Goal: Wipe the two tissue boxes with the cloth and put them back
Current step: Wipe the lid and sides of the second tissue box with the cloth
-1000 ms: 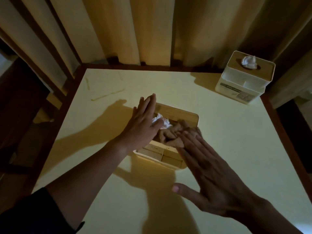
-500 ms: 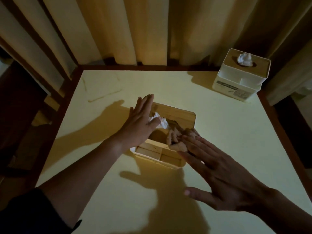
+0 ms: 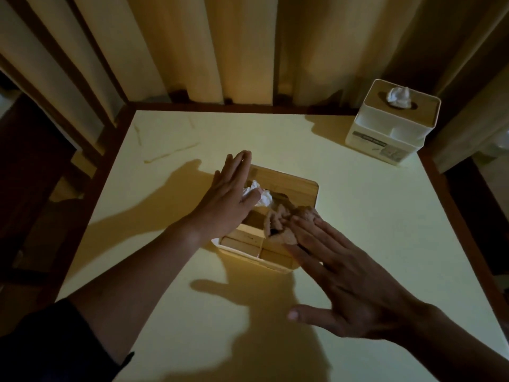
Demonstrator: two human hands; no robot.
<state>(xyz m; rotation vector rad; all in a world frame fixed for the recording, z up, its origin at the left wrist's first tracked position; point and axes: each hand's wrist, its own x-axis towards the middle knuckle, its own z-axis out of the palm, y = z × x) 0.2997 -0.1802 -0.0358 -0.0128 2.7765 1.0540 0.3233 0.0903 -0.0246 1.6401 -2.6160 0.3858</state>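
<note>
Right now the crumpled tan cloth (image 3: 283, 224) lies on the wooden lid of the low white tissue box (image 3: 286, 186) at mid-table, pinned under the flat, spread fingers of the right hand (image 3: 338, 274). The left hand (image 3: 228, 199), open, steadies the box's left side. The box's long axis runs away from the person. A taller white tissue box (image 3: 391, 128) stands well apart at the far right corner of the pale yellow table (image 3: 358, 216), with beige curtains (image 3: 234, 45) behind.

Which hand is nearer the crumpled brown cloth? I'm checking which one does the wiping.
Right. The right hand presses its fingertips flat on the cloth atop the near tissue box. The left hand rests beside it on the box's left side, by the tissue.
</note>
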